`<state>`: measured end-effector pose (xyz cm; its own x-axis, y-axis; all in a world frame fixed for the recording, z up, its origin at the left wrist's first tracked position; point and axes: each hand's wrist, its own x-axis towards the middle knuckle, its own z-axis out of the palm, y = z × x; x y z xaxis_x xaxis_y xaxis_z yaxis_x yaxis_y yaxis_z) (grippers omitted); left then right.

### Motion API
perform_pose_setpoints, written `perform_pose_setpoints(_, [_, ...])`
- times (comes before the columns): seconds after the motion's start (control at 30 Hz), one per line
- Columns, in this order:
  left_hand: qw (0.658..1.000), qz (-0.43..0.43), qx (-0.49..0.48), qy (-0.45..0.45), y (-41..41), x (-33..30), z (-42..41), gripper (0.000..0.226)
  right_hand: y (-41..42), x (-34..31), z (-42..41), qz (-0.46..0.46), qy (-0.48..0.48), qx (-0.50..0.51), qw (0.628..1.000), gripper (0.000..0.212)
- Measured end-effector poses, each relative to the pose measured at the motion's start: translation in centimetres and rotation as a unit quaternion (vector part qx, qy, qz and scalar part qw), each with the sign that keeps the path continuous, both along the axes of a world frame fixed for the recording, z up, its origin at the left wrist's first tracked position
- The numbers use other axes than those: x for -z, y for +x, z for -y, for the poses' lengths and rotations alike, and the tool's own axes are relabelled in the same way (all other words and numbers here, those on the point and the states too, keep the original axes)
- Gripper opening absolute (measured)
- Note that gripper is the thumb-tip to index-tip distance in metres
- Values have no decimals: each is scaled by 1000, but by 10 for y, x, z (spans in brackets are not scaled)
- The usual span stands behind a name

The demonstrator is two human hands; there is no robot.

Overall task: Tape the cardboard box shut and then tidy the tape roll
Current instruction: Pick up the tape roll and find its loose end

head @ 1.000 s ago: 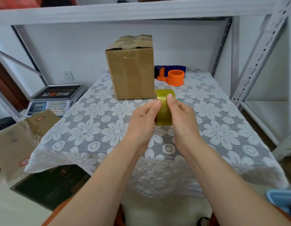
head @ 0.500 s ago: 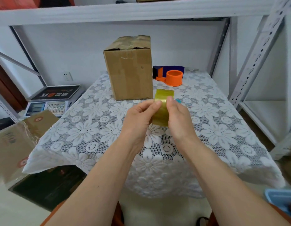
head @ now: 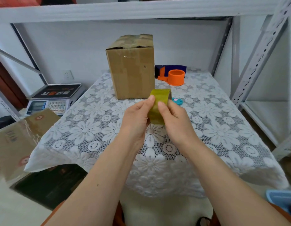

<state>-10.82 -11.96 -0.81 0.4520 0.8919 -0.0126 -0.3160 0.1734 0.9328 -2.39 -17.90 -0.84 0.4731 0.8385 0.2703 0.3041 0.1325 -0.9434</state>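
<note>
Hands: your left hand and right hand are raised together above the lace tablecloth, forearms converging from the lower corners. Both grip the tape roll between them, held on edge, thumbs pressed to its yellowish outer face, fingers curled behind. Cardboard box: upright at the table's far side, beyond the roll and apart from it, top flaps folded down. Orange tape dispenser: just right of the box.
</note>
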Motion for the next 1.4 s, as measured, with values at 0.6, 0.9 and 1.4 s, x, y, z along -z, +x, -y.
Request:
perform_pose_setpoints(0.6, [997,26,16,-68,1,-2,1,15,4,-3,4,64,-52,-27,996,25])
perform_pose_setpoints(0.9, [998,22,32,39,2,2,2,17,5,-6,3,-72,-1,50,996,28])
perform_pose_setpoints(1.4, [999,39,27,-9,0,0,-4,13,5,-5,5,-23,-6,8,1000,27])
